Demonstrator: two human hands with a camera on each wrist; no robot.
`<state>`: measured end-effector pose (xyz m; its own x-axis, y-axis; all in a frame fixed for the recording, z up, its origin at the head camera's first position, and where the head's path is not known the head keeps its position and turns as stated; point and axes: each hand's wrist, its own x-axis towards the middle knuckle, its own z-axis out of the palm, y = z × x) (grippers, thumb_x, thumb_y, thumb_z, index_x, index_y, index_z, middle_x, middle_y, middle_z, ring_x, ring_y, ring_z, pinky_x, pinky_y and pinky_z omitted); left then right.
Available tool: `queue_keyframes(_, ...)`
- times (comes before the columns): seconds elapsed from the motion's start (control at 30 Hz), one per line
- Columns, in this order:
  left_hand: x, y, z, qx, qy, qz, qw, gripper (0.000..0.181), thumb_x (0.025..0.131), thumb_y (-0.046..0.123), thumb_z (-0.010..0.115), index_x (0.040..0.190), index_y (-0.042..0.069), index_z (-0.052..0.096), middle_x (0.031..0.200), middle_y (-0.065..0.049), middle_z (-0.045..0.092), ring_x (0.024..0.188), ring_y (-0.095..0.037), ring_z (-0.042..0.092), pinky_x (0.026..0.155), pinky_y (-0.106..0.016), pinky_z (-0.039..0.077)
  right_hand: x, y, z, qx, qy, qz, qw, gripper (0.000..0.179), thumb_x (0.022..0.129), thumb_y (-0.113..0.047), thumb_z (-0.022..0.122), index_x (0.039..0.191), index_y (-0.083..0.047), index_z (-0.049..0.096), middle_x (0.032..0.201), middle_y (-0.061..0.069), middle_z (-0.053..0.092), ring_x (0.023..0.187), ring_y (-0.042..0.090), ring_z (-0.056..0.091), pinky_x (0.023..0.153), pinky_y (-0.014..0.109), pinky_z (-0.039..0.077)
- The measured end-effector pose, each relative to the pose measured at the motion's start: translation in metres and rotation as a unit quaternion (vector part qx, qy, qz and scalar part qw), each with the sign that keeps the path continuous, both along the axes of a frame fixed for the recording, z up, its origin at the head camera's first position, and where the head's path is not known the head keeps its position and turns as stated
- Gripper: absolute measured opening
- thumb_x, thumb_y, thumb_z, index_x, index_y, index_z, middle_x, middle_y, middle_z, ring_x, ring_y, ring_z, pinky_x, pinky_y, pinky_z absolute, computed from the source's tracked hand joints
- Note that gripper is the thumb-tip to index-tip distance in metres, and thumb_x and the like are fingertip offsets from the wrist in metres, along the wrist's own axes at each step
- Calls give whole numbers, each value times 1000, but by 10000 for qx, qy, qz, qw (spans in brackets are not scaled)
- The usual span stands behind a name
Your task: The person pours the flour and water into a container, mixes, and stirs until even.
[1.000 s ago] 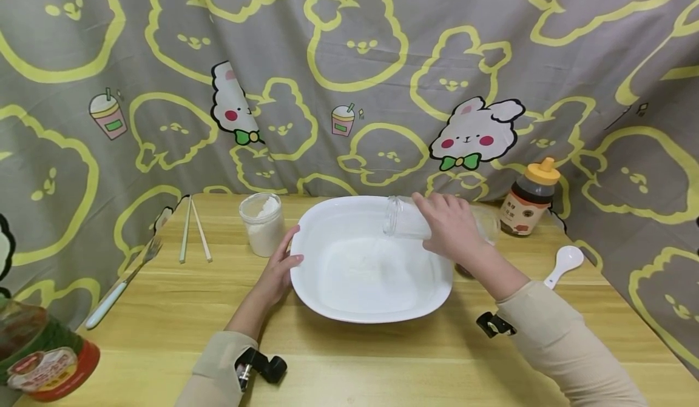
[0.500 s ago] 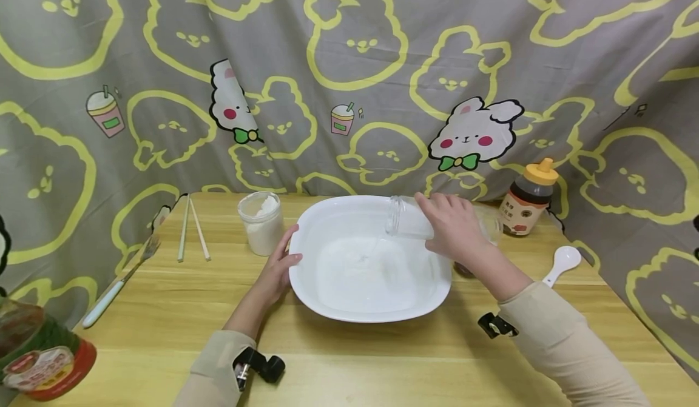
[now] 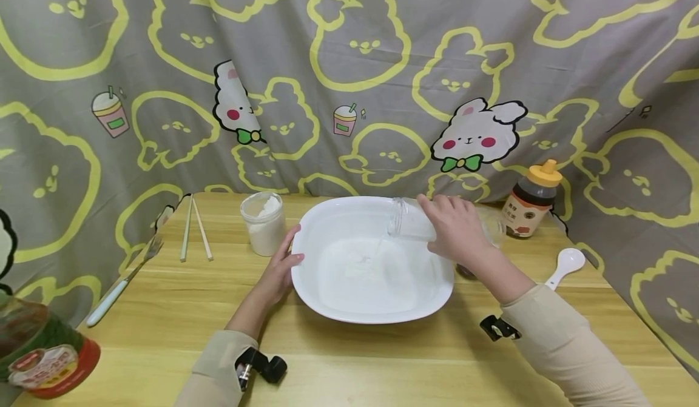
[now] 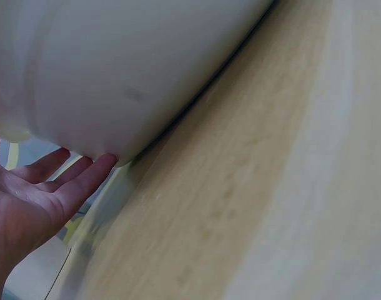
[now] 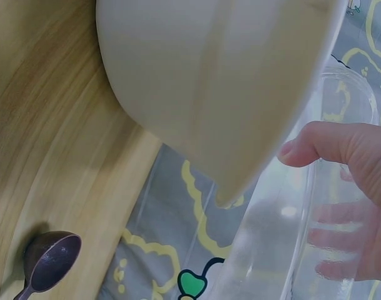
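Observation:
A white oval basin point(image 3: 372, 318) stands mid-table. My left hand point(image 3: 278, 272) holds its left rim, thumb over the edge and the other fingertips point(image 4: 106, 161) against the outer wall. Above the basin's right side, my right hand point(image 3: 460, 230) grips a clear glass jar point(image 3: 412, 222) round its body. The jar lies almost level, its mouth pointing left over the basin. A thin, pale stream falls from the mouth into the basin. In the right wrist view, the fingers show through the jar's glass point(image 5: 265, 250) and the thumb presses on the near side.
An open jar of white powder point(image 3: 264, 228) is left of the basin, near chopsticks point(image 3: 199, 228) and a fork point(image 3: 125, 281). To the right are a yellow-capped bottle point(image 3: 528, 204), a white spoon point(image 3: 567, 264) and a dark scoop point(image 5: 50, 259). A red-based container point(image 3: 51, 364) is front left.
The falling stream shows more clearly now than a second ago. Both hands, the basin and the tilted jar keep nearly the same places; the head view shifts slightly.

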<state>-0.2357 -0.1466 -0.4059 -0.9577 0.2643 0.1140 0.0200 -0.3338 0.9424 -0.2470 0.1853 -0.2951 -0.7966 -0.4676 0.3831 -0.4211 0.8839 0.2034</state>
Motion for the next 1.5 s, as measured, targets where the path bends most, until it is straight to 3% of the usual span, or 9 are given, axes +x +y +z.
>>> queue_keyframes(0.13, -1, 0, 1, -46, -25, 33, 10000, 65, 81, 5, 42, 138, 22, 16, 134, -17, 23, 108, -39, 36, 72, -37, 46, 0, 0, 0, -18, 28, 19, 10000, 87, 51, -27, 78, 126, -11, 37, 109, 20, 46, 97, 41, 42, 81, 54, 33)
queue_keyframes(0.53, -2, -1, 2, -237, -114, 44, 9996, 65, 80, 8, 44, 137, 24, 18, 130, -22, 28, 98, -37, 46, 66, -36, 48, 0, 0, -1, 24, -81, 78, 9999, 89, 51, -27, 79, 126, -10, 35, 108, 21, 46, 98, 41, 41, 80, 56, 33)
queue_keyframes(0.77, -2, -2, 1, -228, -145, 33, 9996, 65, 80, 7, 44, 137, 24, 19, 130, -19, 28, 90, -25, 52, 67, -37, 48, 0, -3, -3, 22, -155, 15, 9999, 88, 52, -27, 78, 126, -11, 34, 109, 21, 45, 99, 42, 40, 81, 56, 32)
queue_keyframes(1.5, -4, -3, -2, -134, -91, -31, 9999, 66, 81, 9, 44, 138, 25, 16, 137, -11, 20, 97, -26, 48, 70, -37, 47, -2, -11, -4, 39, 48, 150, 9999, 86, 50, -27, 78, 124, -12, 37, 104, 19, 48, 96, 41, 42, 79, 55, 33)
